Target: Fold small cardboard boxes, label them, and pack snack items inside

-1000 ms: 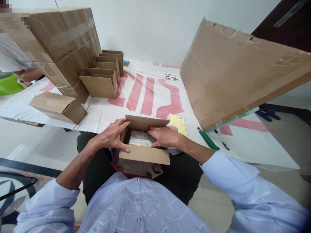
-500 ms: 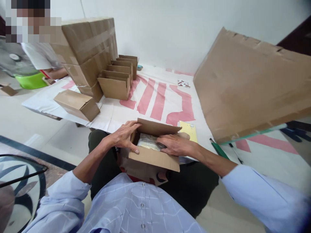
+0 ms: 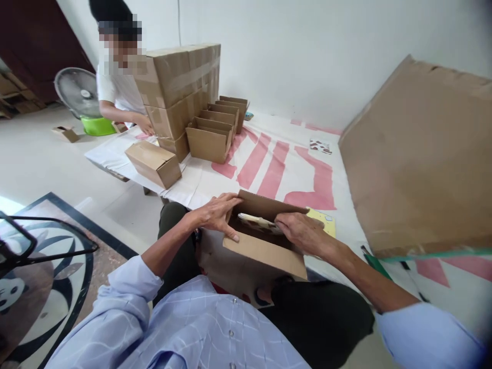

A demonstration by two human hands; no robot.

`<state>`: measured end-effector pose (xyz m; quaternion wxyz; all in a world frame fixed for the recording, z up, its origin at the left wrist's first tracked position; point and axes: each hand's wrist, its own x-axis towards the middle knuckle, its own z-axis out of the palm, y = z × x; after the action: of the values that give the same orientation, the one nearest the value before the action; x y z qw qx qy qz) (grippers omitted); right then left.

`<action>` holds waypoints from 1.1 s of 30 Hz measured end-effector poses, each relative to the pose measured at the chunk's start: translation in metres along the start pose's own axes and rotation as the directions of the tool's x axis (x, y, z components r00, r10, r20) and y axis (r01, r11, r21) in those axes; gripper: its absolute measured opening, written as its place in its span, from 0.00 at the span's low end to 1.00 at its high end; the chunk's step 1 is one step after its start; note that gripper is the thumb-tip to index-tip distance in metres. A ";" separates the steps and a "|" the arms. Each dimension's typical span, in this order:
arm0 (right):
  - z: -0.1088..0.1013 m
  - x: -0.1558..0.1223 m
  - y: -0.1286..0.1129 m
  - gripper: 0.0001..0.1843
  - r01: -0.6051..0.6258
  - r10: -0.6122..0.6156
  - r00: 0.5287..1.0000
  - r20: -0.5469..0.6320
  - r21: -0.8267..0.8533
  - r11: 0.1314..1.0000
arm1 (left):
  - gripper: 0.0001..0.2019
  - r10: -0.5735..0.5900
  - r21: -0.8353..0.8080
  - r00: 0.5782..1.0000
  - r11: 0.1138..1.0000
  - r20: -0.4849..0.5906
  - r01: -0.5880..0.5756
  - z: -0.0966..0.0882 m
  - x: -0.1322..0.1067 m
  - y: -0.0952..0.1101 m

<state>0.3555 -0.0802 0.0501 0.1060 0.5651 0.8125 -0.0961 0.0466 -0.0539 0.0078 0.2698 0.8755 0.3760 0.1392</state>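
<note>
An open cardboard box (image 3: 265, 255) is at the table's near edge, its long flaps standing apart. My left hand (image 3: 216, 212) grips the box's left end, thumb over the near flap and fingers toward the far one. Inside the box lies a flat white packet with brown patches (image 3: 258, 222), tilted on edge. My right hand (image 3: 302, 231) reaches into the right side of the box, its curled fingers pinching the packet's right end. Those fingertips are partly hidden. A yellow sheet or packet (image 3: 329, 220) shows just beyond my right hand.
Several open boxes (image 3: 207, 143) stand in a row at the back, beside stacked taped cartons (image 3: 175, 77). A closed box (image 3: 151, 161) sits at the left table edge. Large cardboard (image 3: 418, 159) rises at right. A co-worker (image 3: 123, 97) is behind the cartons. A patterned packet (image 3: 321, 146) lies farther back.
The view has swung left, showing more of the co-worker and fan. In the box, the packet has gone from lying flat to tilted, with my right hand now pinching its end.
</note>
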 end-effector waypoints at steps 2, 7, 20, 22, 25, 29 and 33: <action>-0.003 0.003 0.000 0.20 -0.057 0.057 0.998 -0.006 0.024 0.998 | 0.56 -0.026 0.064 1.000 0.998 -0.015 0.027 -0.003 -0.001 0.005; -0.003 0.010 0.004 0.18 -0.028 0.026 0.999 0.024 0.053 0.998 | 0.39 -0.036 0.282 0.998 0.958 -0.052 0.049 -0.008 0.006 0.024; 0.001 0.004 -0.001 0.24 0.171 -0.183 0.965 0.189 0.079 0.982 | 0.39 -0.064 0.513 0.997 0.854 -0.052 0.081 0.000 0.010 0.039; 0.006 0.004 0.001 0.20 0.185 -0.191 0.970 0.148 0.056 0.981 | 0.36 0.001 0.566 0.992 0.821 -0.126 0.072 -0.003 0.007 0.047; 0.012 0.004 0.006 0.19 0.182 -0.188 0.976 0.111 0.065 0.981 | 0.26 0.069 0.623 0.980 0.779 -0.188 0.064 -0.008 0.005 0.062; 0.014 0.006 0.011 0.23 0.186 -0.198 0.977 0.081 0.140 0.973 | 0.05 0.066 0.556 0.997 0.827 0.047 -0.081 -0.013 0.023 0.074; 0.017 0.007 0.010 0.24 0.187 -0.200 0.979 0.044 0.206 0.960 | 0.05 0.019 0.450 0.936 0.873 0.353 -0.187 -0.007 0.059 0.068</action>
<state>0.3636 -0.0753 0.0320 0.0643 0.4874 0.8461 -0.2058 0.1231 -0.0463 0.0550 0.0985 0.9444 0.2988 -0.0950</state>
